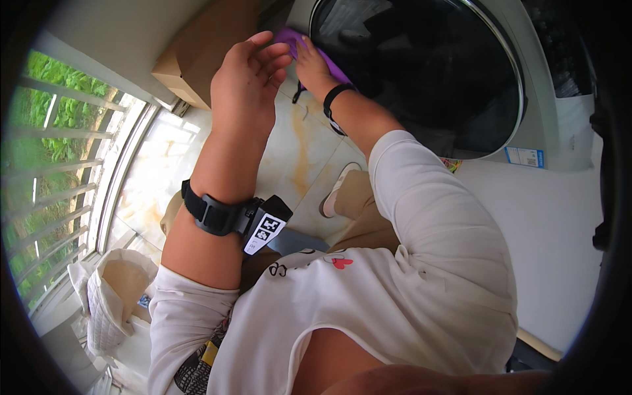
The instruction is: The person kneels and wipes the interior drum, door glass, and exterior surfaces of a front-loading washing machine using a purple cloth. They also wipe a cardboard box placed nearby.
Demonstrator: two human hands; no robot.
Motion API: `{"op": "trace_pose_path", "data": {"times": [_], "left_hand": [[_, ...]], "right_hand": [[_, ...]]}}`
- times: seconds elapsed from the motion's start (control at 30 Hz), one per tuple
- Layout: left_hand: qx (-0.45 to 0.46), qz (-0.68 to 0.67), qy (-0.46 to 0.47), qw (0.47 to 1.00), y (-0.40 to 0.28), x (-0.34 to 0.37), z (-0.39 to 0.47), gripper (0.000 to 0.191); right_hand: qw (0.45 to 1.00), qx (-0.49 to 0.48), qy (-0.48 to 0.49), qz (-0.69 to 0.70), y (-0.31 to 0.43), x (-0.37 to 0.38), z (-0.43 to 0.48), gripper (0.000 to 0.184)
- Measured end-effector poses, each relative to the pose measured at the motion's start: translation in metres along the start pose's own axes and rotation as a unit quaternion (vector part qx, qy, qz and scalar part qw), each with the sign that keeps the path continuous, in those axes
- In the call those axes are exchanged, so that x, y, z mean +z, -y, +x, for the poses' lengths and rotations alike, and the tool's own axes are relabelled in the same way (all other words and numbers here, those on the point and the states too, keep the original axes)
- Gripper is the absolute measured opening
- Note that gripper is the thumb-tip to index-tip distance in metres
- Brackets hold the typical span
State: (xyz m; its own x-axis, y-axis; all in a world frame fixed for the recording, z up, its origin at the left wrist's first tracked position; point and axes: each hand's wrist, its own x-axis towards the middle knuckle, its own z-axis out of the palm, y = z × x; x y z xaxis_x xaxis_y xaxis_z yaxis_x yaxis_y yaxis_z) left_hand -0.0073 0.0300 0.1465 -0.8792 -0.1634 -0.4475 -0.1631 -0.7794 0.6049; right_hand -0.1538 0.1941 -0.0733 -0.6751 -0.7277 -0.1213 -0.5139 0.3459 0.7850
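Note:
A purple cloth (340, 74) lies under my right hand (313, 69), which presses it along the left rim of a round, dark glass door (429, 94) on a front-loading washing machine (535, 116). A black loop (297, 94) hangs below that hand. My left hand (252, 81) is raised beside it, holding nothing, its fingers loosely bent and apart. Black straps circle both forearms; the left one carries a device (266, 224) with printed markers.
A cardboard box (195, 59) stands on the tiled floor (281, 153) by the wall. Left is a barred window (64, 173) with greenery beyond. A quilted white fabric bag (106, 306) sits at lower left. A label (524, 157) bearing writing is on the machine's lower front.

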Motion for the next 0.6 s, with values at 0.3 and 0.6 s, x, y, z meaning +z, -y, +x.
{"op": "trace_pose_path", "data": {"times": [0.3,0.6], "left_hand": [[-0.031,0.034,0.029,0.999,0.022,0.016,-0.01,0.031],[-0.073,0.058,0.087,0.992,0.048,0.031,-0.011,0.033]], "right_hand": [[0.939,-0.26,0.198,-0.107,0.039,0.078,-0.189,0.045],[0.88,-0.283,0.379,-0.045,-0.014,0.116,-0.374,0.045]]}}
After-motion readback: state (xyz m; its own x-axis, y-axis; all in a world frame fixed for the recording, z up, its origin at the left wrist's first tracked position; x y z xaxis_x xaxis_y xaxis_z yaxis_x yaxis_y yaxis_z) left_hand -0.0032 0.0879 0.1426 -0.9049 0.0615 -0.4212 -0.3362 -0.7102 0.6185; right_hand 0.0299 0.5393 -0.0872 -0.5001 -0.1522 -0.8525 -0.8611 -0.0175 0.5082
